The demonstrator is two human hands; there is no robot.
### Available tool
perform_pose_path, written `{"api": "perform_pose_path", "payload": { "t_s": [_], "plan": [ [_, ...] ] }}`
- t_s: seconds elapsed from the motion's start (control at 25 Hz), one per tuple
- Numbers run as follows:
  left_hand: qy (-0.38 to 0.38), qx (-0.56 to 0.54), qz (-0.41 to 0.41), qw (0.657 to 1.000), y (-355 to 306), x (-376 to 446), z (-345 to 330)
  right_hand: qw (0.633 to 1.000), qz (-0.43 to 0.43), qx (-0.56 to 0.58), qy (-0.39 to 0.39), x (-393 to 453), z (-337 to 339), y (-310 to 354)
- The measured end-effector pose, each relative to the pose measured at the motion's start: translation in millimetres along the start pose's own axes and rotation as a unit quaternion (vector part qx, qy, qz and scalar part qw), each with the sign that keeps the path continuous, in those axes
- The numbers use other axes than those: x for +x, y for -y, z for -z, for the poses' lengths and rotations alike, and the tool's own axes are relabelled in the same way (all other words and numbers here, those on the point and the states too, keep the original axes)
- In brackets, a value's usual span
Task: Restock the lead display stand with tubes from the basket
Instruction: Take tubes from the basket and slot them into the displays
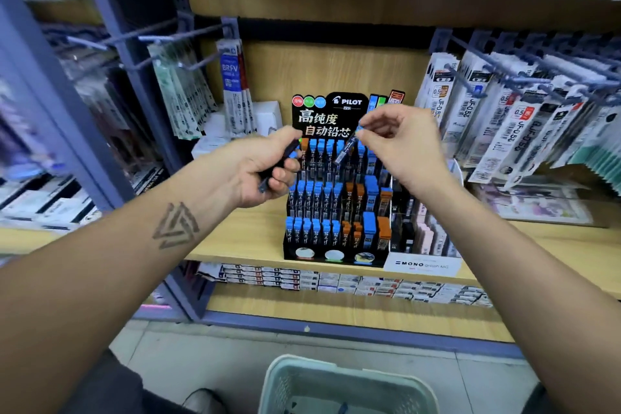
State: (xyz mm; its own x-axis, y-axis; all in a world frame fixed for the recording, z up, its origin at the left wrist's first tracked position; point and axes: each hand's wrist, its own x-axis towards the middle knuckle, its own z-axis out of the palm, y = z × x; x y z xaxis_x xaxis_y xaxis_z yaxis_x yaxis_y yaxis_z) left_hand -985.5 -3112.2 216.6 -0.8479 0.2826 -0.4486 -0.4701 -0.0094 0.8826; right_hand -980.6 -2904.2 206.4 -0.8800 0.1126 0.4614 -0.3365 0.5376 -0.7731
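Pilot lead display stand [336, 198] sits on the wood shelf [242, 239]; most slots already hold blue- and orange-capped tubes, top row w/ a gap or two. R hand [400, 141], fingertips pinched on a blue-capped lead tube [347, 146], hovers just in front of the stand's top row. L hand [265, 168], fingers curled round spare tubes [282, 161], waits left of the stand. Basket [349, 386] below stand, on floor; contents unclear. Prob late stage: a handful left.
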Motion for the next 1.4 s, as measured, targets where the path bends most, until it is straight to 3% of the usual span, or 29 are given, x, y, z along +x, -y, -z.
{"api": "perform_pose_path", "payload": {
  "t_s": [0.28,0.48,0.64,0.72,0.8,0.88,0.92,1.24,1.4],
  "plan": [
    [-0.024,0.0,0.006,1.0,1.1,1.1,14.0,0.985,0.089,-0.145,0.01,7.5,-36.2,-3.5],
    [-0.029,-0.001,0.004,1.0,0.1,-0.2,16.9,0.976,0.098,-0.189,0.053,9.3,-40.9,-8.4],
    [-0.027,0.002,-0.001,1.0,1.3,-2.1,13.4,0.942,0.144,-0.293,0.075,3.7,-46.4,-16.2],
    [-0.025,0.0,-0.002,1.0,3.4,-1.7,10.1,0.969,0.101,-0.219,0.056,6.0,-42.1,-8.6],
    [-0.021,0.005,-0.005,1.0,5.7,-0.5,5.7,0.994,-0.01,-0.008,0.108,4.9,-36.3,7.2],
    [-0.026,0.021,-0.008,0.999,8.3,1.0,0.7,0.95,-0.116,0.204,0.206,-3.9,-37.4,21.6],
    [-0.032,0.031,-0.01,0.999,9.3,2.1,-2.3,0.931,-0.139,0.252,0.226,-8.9,-39.3,23.8],
    [-0.032,0.023,-0.022,0.999,14.0,9.3,-9.7,0.896,-0.223,0.342,0.176,-9.1,-20.9,12.4],
    [0.003,0.011,-0.014,1.0,12.4,8.7,-5.6,0.903,-0.216,0.338,0.151,-6.2,-2.5,3.0]
  ]
}}
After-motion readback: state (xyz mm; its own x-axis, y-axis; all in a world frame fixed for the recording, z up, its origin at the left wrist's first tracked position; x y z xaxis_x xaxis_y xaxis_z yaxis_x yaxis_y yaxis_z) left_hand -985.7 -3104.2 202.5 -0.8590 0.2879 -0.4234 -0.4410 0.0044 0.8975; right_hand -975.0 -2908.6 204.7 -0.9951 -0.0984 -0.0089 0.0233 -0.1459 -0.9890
